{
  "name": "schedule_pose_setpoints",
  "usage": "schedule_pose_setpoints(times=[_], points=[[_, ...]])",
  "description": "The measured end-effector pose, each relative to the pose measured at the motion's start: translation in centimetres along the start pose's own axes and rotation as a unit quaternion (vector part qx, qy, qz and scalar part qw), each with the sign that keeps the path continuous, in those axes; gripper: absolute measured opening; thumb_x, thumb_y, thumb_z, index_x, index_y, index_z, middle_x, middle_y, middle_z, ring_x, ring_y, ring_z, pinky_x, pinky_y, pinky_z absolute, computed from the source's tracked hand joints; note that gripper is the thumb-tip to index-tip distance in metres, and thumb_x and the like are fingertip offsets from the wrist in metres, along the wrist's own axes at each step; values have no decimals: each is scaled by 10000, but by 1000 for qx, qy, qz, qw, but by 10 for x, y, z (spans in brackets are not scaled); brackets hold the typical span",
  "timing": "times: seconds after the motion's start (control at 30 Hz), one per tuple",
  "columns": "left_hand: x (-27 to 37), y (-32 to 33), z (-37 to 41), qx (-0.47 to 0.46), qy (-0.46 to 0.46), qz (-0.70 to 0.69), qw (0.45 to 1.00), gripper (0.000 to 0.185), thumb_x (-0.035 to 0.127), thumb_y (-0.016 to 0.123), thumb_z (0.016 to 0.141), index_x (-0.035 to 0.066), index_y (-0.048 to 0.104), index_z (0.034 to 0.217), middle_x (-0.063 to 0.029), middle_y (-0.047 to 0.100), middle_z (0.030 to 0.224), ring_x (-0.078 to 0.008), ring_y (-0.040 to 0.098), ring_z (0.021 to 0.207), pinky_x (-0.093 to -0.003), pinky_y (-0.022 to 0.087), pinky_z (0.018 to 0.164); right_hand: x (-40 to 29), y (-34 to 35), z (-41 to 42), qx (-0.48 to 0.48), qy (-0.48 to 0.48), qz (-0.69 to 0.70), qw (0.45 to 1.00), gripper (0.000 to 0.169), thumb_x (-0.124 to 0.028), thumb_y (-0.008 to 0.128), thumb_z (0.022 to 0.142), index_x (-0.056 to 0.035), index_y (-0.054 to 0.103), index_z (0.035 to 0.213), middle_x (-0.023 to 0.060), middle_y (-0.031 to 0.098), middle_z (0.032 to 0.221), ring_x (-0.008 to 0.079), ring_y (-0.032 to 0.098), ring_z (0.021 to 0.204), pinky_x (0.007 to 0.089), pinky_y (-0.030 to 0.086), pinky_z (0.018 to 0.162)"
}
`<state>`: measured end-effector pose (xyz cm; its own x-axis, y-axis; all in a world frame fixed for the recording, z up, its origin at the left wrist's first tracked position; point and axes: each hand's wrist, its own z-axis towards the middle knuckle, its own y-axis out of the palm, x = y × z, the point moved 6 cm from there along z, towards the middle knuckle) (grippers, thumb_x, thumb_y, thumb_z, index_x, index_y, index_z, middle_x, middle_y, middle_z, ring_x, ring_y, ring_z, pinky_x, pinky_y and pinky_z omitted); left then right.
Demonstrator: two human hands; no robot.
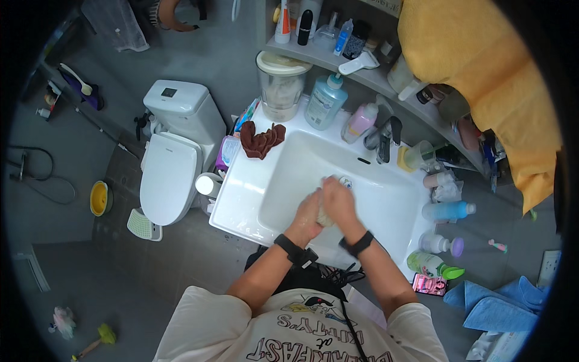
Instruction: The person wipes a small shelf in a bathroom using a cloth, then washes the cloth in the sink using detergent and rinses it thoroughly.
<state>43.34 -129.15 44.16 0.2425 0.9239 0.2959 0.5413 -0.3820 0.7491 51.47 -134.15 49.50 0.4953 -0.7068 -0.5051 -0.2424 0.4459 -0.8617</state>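
Note:
Over the white washbasin, my two hands press together around a small pale, cloth-like bundle. My left hand grips it from the left, looking wet. Blurred a little, my right hand closes on its upper right part. Most of the bundle is hidden between the palms. Just beyond my right hand is a round drain stopper with a printed picture. A chrome faucet stands at the basin's back. On the rim's left corner lies a crumpled brown cloth.
Along the back rim stand a lidded clear container, a blue pump bottle and a pink bottle. Several bottles, including a blue one, and a phone line the right side. A shelf overhangs the back; a toilet stands left.

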Motion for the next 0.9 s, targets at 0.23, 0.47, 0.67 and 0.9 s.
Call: schedule_pose_setpoints(times=[0.23,0.47,0.67,0.9], points=[[59,11,-19,-28,179,36,983,350,374,524,967,128,490,1214,-42,592,1068,-142,587,934,-277,480,727,8,-17,6,-144,83,353,921,377,-389,490,987,-87,583,1192,84,653,1074,225,634,956,363,513,804],[56,11,-19,-21,134,73,988,480,428,449,987,125,422,1359,-92,485,1287,-217,568,991,-299,461,719,8,4,-18,-155,255,606,737,411,-239,654,918,-117,497,1278,49,594,1174,174,608,1011,343,531,775],[32,5,-24,37,-84,-70,993,504,397,482,987,105,397,1389,-90,494,1249,-221,563,969,-341,485,787,-22,-10,-20,-206,171,507,819,358,-267,676,891,-47,576,1155,92,625,1064,204,638,937,350,538,735],[21,9,-10,38,50,-39,997,267,306,531,973,67,542,1093,-56,584,889,-162,604,780,-297,521,660,-14,-10,-17,10,23,74,997,394,-359,643,856,16,608,738,184,605,784,385,609,687,418,501,610]])
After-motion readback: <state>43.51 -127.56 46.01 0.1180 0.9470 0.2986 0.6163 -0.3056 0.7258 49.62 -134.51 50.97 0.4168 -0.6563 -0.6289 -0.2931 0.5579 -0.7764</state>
